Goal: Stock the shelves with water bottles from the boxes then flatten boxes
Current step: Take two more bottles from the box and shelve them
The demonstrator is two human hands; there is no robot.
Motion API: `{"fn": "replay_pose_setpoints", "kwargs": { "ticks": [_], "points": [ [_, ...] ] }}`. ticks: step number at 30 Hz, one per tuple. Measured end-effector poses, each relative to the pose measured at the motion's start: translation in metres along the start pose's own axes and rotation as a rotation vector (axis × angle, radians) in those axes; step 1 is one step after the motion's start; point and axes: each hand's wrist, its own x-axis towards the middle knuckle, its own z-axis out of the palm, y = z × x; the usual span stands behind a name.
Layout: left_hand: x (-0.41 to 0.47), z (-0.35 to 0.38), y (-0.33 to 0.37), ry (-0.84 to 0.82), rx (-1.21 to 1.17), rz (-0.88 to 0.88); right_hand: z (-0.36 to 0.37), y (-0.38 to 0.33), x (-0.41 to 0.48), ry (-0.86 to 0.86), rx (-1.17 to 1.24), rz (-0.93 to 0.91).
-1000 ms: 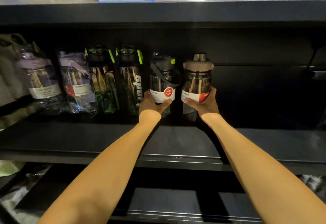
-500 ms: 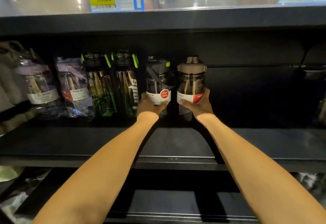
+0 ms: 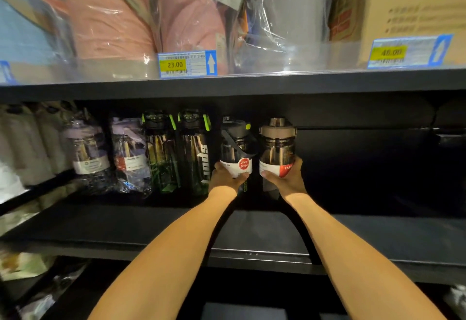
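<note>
A dark shelf [image 3: 176, 226] ran across the whole view, its right part bare and in deep shadow. On the board above it [image 3: 252, 84] lay pink bundles in clear plastic [image 3: 108, 17] and, at the far right, one cardboard box [image 3: 403, 4].

Six water bottles stood upright in a row at the back of the dark shelf. From the left there were two wrapped in crinkled plastic with lilac lids [image 3: 87, 148] [image 3: 129, 150], two black ones with green clasps [image 3: 161, 153] [image 3: 195, 153], one grey-lidded bottle [image 3: 237, 148] and one tan-lidded bottle [image 3: 277, 148]. Further left, some pale bottles were too blurred to count. Two yellow price tags hung on the upper board's edge, one reading 23.00 [image 3: 187, 64], the other 40.00 [image 3: 408, 51].

Both forearms reached in over the shelf's front lip. The left hand [image 3: 225, 177] gripped the lower body of the grey-lidded bottle, its fingers [image 3: 243, 176] curled round the white label. The right hand [image 3: 286, 181] held the tan-lidded bottle just beside it in the same way, thumb across the label's front.
</note>
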Motion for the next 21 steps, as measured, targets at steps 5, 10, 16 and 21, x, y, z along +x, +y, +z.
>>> {"fn": "replay_pose_setpoints", "kwargs": {
  "ticks": [5,10,16,21],
  "points": [
    [-0.006,-0.005,0.000,-0.061,0.145,-0.013,0.000,-0.004,0.001,0.026,-0.079,0.055],
    [-0.025,-0.037,0.007,-0.163,0.288,0.027,0.000,-0.014,-0.004,0.068,-0.274,0.185],
    [-0.072,-0.091,-0.003,-0.081,0.767,0.365,-0.022,-0.030,-0.046,-0.029,-0.796,0.273],
    [-0.102,-0.098,-0.013,-0.059,0.923,0.490,-0.042,-0.055,-0.100,-0.010,-1.179,0.006]
  ]
}}
